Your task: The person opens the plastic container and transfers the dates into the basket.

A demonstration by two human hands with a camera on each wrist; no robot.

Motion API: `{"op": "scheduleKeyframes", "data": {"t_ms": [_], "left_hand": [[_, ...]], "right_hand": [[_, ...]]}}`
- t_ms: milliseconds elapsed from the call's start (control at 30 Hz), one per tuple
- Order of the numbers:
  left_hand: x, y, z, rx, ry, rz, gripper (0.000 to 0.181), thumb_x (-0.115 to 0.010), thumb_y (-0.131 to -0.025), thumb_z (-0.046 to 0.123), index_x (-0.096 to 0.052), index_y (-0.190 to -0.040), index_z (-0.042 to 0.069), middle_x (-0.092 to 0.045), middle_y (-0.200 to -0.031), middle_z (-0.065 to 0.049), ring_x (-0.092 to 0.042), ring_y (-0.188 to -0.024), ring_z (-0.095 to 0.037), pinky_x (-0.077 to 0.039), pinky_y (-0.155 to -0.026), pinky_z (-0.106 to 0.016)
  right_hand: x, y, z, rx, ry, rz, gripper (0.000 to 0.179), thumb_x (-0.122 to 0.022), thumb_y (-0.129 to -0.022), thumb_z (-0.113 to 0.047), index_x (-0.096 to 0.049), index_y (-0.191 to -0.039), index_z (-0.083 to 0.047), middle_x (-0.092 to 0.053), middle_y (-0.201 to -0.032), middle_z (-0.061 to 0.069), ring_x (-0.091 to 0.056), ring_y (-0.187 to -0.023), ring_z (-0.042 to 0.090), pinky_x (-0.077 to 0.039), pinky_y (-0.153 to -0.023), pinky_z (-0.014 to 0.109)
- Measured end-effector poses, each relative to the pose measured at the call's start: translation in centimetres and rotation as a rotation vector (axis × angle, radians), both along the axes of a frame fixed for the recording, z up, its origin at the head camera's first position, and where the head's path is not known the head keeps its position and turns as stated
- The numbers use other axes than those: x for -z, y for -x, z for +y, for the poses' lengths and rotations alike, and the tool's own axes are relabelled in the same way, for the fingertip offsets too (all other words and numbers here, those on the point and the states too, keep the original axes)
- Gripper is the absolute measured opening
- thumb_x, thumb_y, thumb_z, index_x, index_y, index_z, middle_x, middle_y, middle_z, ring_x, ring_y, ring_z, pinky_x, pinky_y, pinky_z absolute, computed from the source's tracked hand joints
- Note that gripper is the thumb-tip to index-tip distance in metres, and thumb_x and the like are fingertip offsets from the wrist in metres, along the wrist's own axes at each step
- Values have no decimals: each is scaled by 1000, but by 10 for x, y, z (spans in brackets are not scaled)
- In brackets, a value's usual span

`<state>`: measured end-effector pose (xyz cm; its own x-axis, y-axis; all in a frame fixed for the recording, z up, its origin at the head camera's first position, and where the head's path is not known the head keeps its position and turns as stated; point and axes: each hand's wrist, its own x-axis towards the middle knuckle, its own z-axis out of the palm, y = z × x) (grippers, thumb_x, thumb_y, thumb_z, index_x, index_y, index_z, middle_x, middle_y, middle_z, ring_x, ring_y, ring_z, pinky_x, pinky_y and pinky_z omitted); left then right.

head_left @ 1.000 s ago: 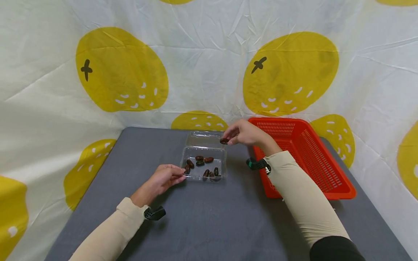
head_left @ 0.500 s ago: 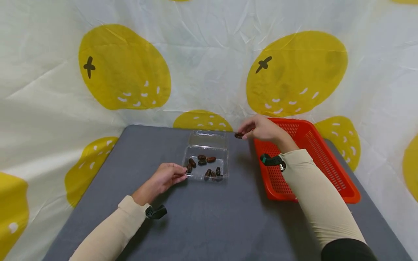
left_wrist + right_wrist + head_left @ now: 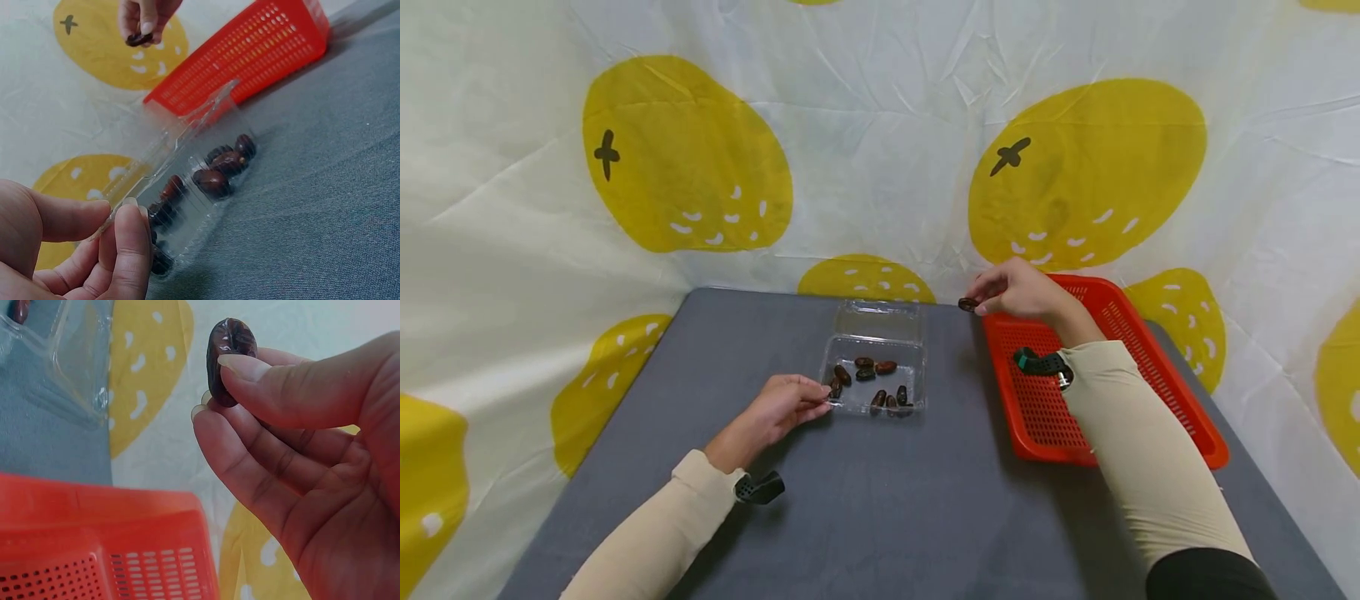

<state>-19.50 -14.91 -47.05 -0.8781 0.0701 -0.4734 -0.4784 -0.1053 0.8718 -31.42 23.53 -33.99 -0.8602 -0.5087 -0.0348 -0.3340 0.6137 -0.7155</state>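
Observation:
My right hand [image 3: 1018, 289] pinches one dark brown, wrinkled date [image 3: 230, 359] between thumb and fingers. It is held up at the far left corner of the red basket [image 3: 1017, 429]. With thumb and fingertips, my left hand [image 3: 786, 407] grips the near left rim of a clear plastic clamshell box [image 3: 187, 234]. The box lies on the table with its lid [image 3: 878, 323] folded back, away from me. Inside it are several dates [image 3: 886, 367], some in a group at the middle, others along the near and left sides.
The perforated red basket stands on the right of the grey table [image 3: 880, 508], under my right forearm. A white cloth [image 3: 880, 167] printed with yellow fruit shapes hangs behind the table and along both sides.
My right hand has moved right with the date, from over the box's lid to the basket's far left corner. My left hand keeps its grip on the box rim.

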Motion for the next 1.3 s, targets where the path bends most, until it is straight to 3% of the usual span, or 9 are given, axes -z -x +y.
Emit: {"op": "scheduleKeyframes", "data": {"t_ms": [333, 833, 1300], "left_hand": [[3, 1, 4, -11, -8, 2, 11, -69, -97, -1, -68, -106, -7, -74, -96, -12, -70, -76, -13, -65, -72, -22], [2, 0, 6, -9, -16, -2, 7, -69, -97, 0, -67, -103, -4, -73, -94, -11, -71, -76, -12, -65, -72, -22], [7, 5, 10, -17, 4, 4, 7, -69, -97, 0, -69, -102, -4, -73, -93, -11, -70, -75, -12, -65, -71, -22]], "right_hand": [[3, 6, 17, 22, -34, 17, 25, -76, -91, -1, -76, -115, 2, -77, -108, 21, -71, -93, 21, -58, -77, 21], [6, 15, 35, 92, -56, 32, 24, -79, -90, -4, -76, -113, 3, -79, -104, 17, -71, -88, 13, -57, -76, 23], [19, 23, 49, 127, -64, 58, 27, -79, -90, -5, -75, -116, 4, -77, -111, 23, -71, -94, 20, -56, -74, 19]]}}
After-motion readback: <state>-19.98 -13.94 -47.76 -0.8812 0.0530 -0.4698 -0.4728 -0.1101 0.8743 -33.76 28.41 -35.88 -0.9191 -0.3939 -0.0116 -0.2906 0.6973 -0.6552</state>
